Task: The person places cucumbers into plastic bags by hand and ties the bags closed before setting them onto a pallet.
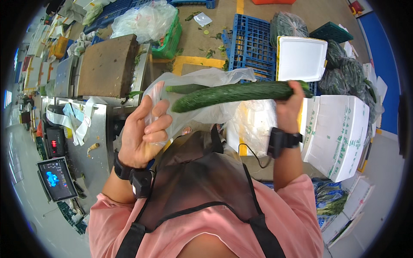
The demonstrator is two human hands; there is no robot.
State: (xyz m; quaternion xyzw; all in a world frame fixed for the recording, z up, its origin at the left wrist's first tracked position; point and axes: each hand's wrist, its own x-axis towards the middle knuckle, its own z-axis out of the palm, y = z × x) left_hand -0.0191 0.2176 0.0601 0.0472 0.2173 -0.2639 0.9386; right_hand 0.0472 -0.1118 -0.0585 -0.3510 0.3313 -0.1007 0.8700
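My left hand (pixel 146 125) grips the edge of a clear plastic bag (pixel 206 111), which spreads out to the right in front of my apron. One green cucumber (pixel 186 88) shows through the film, lying inside or behind it. A longer cucumber (pixel 230 94) is held nearly level by its right end in my right hand (pixel 290 103); its left tip reaches close to my left fingers, at the bag. The right hand is a little blurred. Whether the longer cucumber's left end is within the bag is hard to tell.
A steel counter (pixel 96 154) with a scale display (pixel 55 142) and a monitor (pixel 57 179) is at left, beside a thick brown block (pixel 108 66). Ahead are a green crate (pixel 171 42) and a blue pallet (pixel 253 45). White foam boxes (pixel 338 135) and bagged cucumbers (pixel 351 72) stand right.
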